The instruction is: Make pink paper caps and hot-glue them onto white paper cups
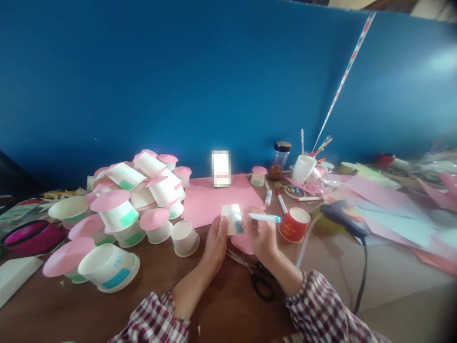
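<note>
A small white paper cup with blue print [232, 216] is gripped at its left side by my left hand [215, 240]. My right hand [262, 238] is closed around a white marker with a light blue end [264, 217], its other end pointing toward the cup. Whether the marker's tip touches the cup is hidden by my fingers. Beneath my right hand lies a pink paper piece [243, 243]. Scissors with black handles [262, 286] rest on the table just below, partly under my right wrist. A red paper cup [294, 225] stands to the right of the marker.
Many white cups topped with pink paper discs [117, 209] are piled on the left. A pink sheet [203, 202] lies behind my hands. To the right are a glue gun [344, 216] with its cord, a lidded jar [280, 159] and loose paper sheets [389, 209].
</note>
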Demonstrator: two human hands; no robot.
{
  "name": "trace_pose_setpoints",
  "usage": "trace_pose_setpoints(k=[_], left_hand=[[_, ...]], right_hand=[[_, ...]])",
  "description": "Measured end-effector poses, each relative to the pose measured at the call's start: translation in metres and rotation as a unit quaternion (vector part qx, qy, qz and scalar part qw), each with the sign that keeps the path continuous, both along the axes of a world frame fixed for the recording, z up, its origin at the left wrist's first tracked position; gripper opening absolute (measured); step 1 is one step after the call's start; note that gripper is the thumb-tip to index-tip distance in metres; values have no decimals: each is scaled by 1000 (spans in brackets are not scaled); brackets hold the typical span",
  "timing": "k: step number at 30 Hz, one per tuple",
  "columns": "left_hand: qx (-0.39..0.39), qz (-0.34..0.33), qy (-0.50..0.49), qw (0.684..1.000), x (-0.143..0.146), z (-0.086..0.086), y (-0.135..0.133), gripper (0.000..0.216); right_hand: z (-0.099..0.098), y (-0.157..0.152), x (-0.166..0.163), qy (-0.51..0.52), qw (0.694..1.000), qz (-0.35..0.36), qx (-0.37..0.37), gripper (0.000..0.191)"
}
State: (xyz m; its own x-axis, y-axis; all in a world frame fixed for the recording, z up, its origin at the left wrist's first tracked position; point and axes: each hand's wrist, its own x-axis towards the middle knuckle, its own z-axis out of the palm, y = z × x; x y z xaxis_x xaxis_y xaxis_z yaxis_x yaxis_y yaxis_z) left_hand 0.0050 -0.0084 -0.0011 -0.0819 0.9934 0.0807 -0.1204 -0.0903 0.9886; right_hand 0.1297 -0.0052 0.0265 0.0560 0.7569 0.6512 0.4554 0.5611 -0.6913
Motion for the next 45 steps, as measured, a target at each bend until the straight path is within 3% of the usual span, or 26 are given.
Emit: trace_pose_setpoints(k=[8,26,33,39,42,45], left_hand=[[-5,0,5,1000,-1,6,-3,42],[-3,-1,-16,1000,-1,0,0,46],[-5,-5,-25,1000,-1,1,0,47],[-11,-56,-141,988,0,4,0,45],[-28,-73,-231,970,-2,7,2,42],[-81,-134,-297,942,-5,10,3,45]], right_hand=[[-1,0,0,-19,1000,-10,-20,23],[2,-3,-1,-49,998,-22,-27,20],[2,-3,0,-11,1000,-4,-28,17],[-5,3,2,140,989,17,-33,16],[-7,7,2,178,983,22,-49,22],[-7,8,2,192,979,29,-67,24]])
